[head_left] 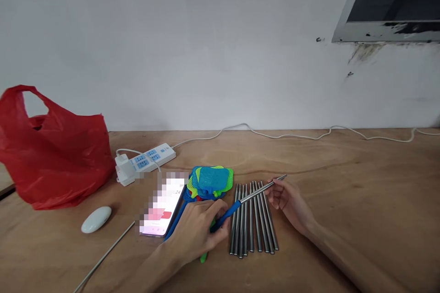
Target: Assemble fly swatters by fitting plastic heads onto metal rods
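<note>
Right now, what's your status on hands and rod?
Left hand gripping blue handle. Right hand holding rod near far end. Loose rods lying beneath.

Holding a blue handle (232, 210) in the left hand (203, 225), pinching its metal rod (257, 191) near the tip with the right hand (287, 198), above a row of rods (251, 233), with a white cord (302, 137) along the back edge of the tabletop (360, 187).

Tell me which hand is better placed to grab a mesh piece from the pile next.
Probably the left hand: it is beside the mesh pile, though it must first release the blue handle. The right hand, on the metal shaft, is farther off, across the row of rods.
</note>
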### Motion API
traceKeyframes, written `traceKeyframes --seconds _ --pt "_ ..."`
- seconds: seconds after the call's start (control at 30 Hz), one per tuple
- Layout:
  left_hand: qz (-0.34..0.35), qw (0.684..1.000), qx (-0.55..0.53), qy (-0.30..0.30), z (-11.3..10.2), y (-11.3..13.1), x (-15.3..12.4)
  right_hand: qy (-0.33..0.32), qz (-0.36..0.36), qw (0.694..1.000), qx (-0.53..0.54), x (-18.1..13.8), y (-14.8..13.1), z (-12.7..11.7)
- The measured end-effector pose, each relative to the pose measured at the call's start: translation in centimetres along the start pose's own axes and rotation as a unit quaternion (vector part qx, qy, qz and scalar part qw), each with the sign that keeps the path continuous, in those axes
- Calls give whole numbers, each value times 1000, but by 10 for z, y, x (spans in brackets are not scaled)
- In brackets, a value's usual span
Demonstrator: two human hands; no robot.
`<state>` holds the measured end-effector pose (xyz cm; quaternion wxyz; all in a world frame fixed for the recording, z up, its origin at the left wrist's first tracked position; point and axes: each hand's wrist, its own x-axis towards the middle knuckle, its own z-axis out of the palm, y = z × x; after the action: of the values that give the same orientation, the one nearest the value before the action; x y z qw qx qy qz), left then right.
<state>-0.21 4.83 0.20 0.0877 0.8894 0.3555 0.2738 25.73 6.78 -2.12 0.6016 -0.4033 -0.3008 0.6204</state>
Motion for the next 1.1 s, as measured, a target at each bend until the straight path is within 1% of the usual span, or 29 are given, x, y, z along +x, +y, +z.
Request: traceKeyframes --seconds 0.17,0.37,0.57,0.7,0.8,0.93,1.03,1.1 --pt "20 1000 -16 5 1 -3 0 23 -30 999 1 1 -1 -1" --pt "15 1000 -2 -7 2 -6 -2 19 -19 1000 -15 1 -1 0" --pt "40 999 6 -7 1 -6 -4 9 -14 999 -33 2 -2 -2" --pt "38 999 20 0 3 -6 -4 -22 -18 998 -49 1 -1 -2" --pt "43 999 18 5 4 -5 -3 -72 6 994 -77 -3 3 -1" --pt "53 999 -1 -6 5 -2 -2 -129 37 985 -109 -7 7 -1" --pt "47 999 -15 -9 5 0 -2 -140 39 982 -118 -8 8 0" --pt "37 999 -28 -14 3 2 -1 -135 36 983 -115 -8 8 2"
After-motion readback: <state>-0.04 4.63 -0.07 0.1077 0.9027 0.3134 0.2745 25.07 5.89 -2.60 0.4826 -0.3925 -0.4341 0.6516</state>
